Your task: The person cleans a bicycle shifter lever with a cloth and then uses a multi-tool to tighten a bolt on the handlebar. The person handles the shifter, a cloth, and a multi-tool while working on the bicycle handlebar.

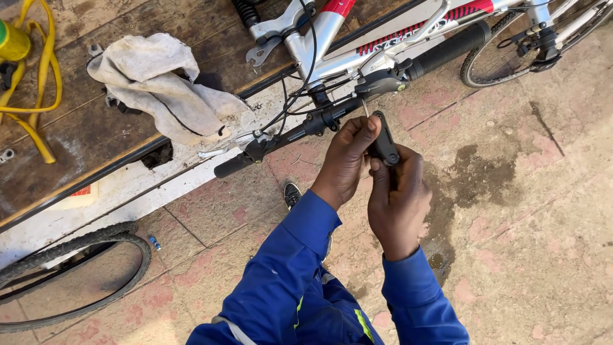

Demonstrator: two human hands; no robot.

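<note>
Rag (pixel 159 86), crumpled and grimy, lies on the wooden bench (pixel 76 137) at far left, beside yellow tubing (pixel 45 76); no container shows anything inside it. Rightwards, the left hand (pixel 345 163) pinches the upper arm of a black folding hex-key tool (pixel 385 137), while the right hand (pixel 397 204) is clamped round its body, the hands touching. The key's tip sits in the brake lever clamp (pixel 380 83) on the bicycle handlebar (pixel 332 118). Judging by the slanted shaft, it could slip out and round the bolt.
</note>
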